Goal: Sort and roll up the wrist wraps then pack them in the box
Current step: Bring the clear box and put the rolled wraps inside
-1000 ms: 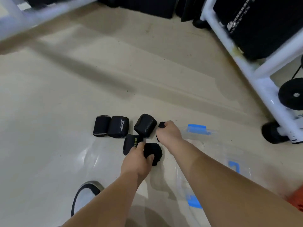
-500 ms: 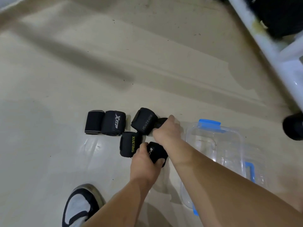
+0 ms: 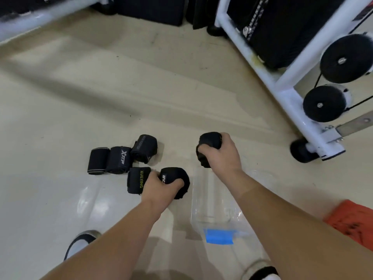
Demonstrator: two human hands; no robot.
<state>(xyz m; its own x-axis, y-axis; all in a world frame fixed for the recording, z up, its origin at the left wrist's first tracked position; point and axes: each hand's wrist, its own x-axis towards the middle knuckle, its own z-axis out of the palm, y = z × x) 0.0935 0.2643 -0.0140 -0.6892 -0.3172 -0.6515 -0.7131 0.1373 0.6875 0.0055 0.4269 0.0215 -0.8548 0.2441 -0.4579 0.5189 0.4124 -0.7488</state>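
Wrist wraps (image 3: 120, 162): black and all rolled, clustered on the floor just left of the box. Three lie free and the others are in your hands or against them. None seems to be in the box yet.
Box (image 3: 212, 217): clear plastic, lying between your forearms, its walls almost lost against the pale floor. You could misjudge the rim, so a roll lands on the edge and tumbles outside.
Right hand (image 3: 224, 154): closed around a black bundle (image 3: 210, 141), seemingly two rolls at once, by the box's far end. Whether it is clear of the floor cannot be told. With two in one grip, the lower roll may slip out or its tail spring loose and unroll.
Left hand (image 3: 159, 185): curled over the top of one dark roll (image 3: 178, 178), and it also touches the XUEYING roll (image 3: 136, 179). Lift carelessly and you drag that neighbour along or tip it.
Tilted roll (image 3: 144, 147): this one rests askew against the others. A knock to the cluster could send it rolling away.
Blue latch (image 3: 219, 236): it sits at the box's near end and sticks out. A forearm coming in low could catch it and shift the box.
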